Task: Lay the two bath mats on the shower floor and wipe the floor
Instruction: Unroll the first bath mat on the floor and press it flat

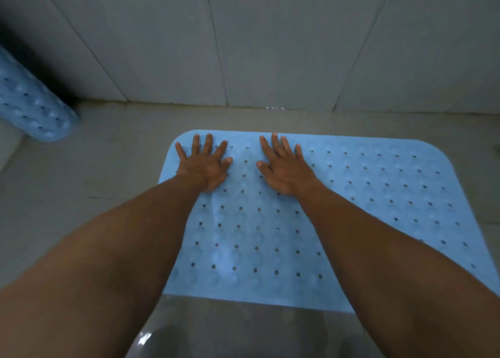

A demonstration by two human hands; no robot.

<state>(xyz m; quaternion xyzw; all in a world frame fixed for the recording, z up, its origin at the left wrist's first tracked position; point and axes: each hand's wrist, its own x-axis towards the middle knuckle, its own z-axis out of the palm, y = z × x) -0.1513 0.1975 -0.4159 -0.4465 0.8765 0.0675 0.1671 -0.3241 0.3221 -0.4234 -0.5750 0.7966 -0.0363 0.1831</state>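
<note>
A light blue rubber bath mat with rows of small holes lies flat on the grey shower floor, close to the back wall. My left hand rests palm down with fingers spread on the mat's far left corner. My right hand lies flat beside it, fingers spread, a little to the right. Neither hand holds anything. A second blue mat, rolled up, leans at the far left against the wall.
A grey tiled wall rises just behind the mat. A clear, glossy sheet or surface shows at the bottom between my forearms. Bare floor lies to the left of the flat mat.
</note>
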